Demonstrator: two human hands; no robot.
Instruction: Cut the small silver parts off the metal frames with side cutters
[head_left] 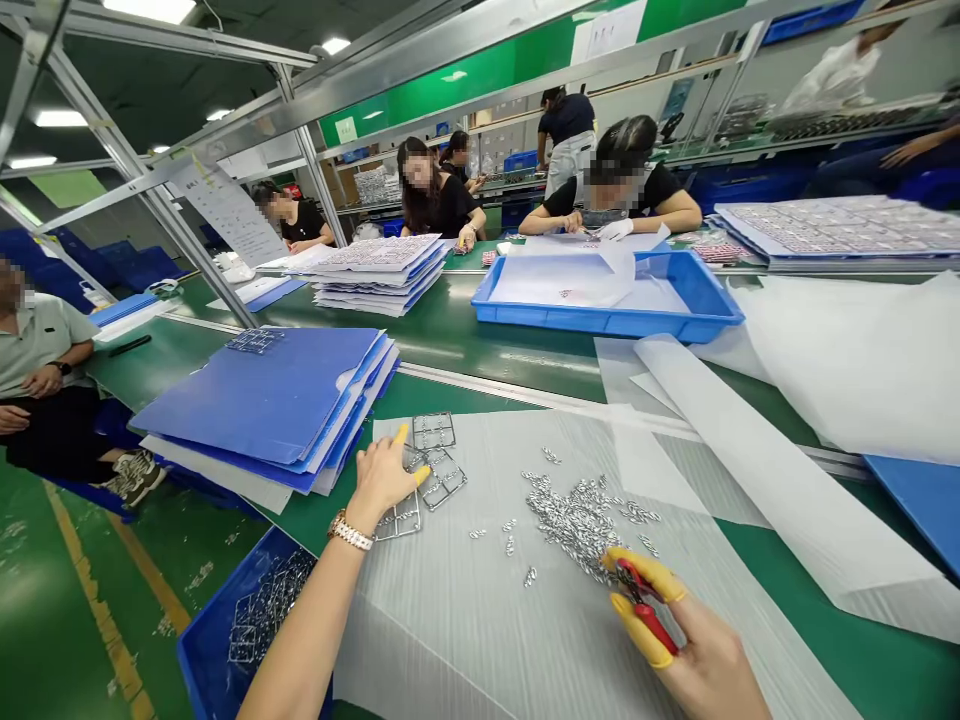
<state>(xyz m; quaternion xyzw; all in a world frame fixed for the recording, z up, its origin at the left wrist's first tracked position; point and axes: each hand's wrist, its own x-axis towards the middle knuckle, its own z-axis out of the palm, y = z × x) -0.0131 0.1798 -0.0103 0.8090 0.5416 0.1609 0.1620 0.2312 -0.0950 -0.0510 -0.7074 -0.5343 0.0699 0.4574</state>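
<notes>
My left hand (384, 478), with yellow finger covers and a watch at the wrist, reaches over several dark square sprue frames (444, 480). Its thumb and index finger are spread apart, and the other fingers are partly hidden. In my right hand (694, 630), also in yellow finger covers, is a pair of red-handled nippers (651, 612). The nippers' tip lies at the near edge of a heap of small shiny silver pieces (574, 515). A few loose pieces (530, 577) lie left of the heap on a white sheet (480, 620).
At left stands a stack of blue and white sheets (262, 390) with a frame on top. Below the table edge, a blue bin (206, 645) contains many frames. A blue tray (600, 318) sits beyond, and a rolled white sheet (787, 500) lies right. Several co-workers sit opposite.
</notes>
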